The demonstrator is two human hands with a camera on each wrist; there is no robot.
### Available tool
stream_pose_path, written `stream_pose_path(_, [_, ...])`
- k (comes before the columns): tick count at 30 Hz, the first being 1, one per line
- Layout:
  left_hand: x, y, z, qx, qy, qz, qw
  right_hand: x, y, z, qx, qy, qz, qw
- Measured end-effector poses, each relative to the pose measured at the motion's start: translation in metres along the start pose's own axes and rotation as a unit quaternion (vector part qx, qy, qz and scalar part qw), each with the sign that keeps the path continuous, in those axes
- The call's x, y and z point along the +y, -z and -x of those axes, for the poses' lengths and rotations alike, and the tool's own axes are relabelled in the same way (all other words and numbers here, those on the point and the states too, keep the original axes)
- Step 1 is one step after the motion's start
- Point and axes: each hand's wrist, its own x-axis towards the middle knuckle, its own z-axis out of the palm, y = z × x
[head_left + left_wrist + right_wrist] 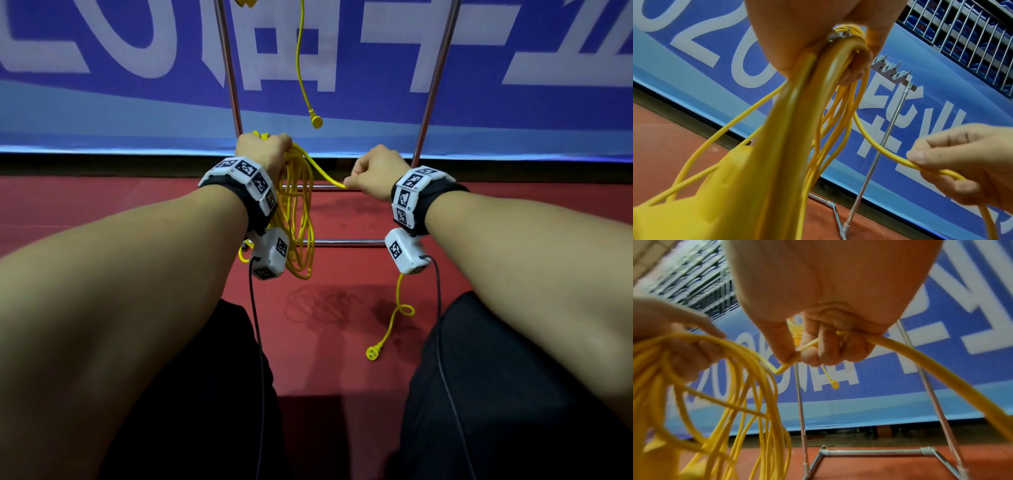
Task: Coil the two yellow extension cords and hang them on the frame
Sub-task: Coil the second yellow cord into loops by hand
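Observation:
My left hand (263, 150) grips the top of a hanging coil of yellow extension cord (298, 222), whose several loops dangle below my wrist. From that fist a strand runs right to my right hand (373, 174), which grips the cord (920, 363) in a closed fist. The free tail drops from my right hand to a yellow plug (372, 353) on the red floor. A second yellow cord (300, 61) hangs from the top of the metal frame (435, 78), its plug (317, 121) dangling. In the left wrist view the frame's hooks (892, 69) show.
The frame's two steel uprights and base bars (342, 242) stand on the red floor (342, 377) just ahead of my hands. A blue banner wall (137, 102) is behind it. My dark-trousered legs (496, 394) are below, with black wrist-camera cables hanging.

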Motion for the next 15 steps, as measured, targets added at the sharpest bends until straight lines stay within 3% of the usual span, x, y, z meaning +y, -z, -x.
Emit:
stream_pose_path(3, [-0.001, -0.002, -0.001, 0.002, -0.003, -0.007, 1.000, -0.018, -0.003, 0.006, -0.009, 0.069, -0.026, 0.997])
stream_pose_path(7, [-0.001, -0.006, 0.005, -0.021, -0.009, -0.055, 0.998, -0.044, -0.005, 0.012, -0.026, 0.133, -0.177, 0.975])
stream_pose_path(11, [-0.003, -0.012, 0.007, -0.046, -0.005, -0.058, 0.997, -0.056, -0.007, 0.010, -0.059, 0.120, -0.333, 0.933])
stream_pose_path(15, [-0.007, -0.013, 0.004, -0.041, -0.018, -0.082, 0.996, -0.051, -0.010, 0.001, -0.052, 0.122, -0.385, 0.914])
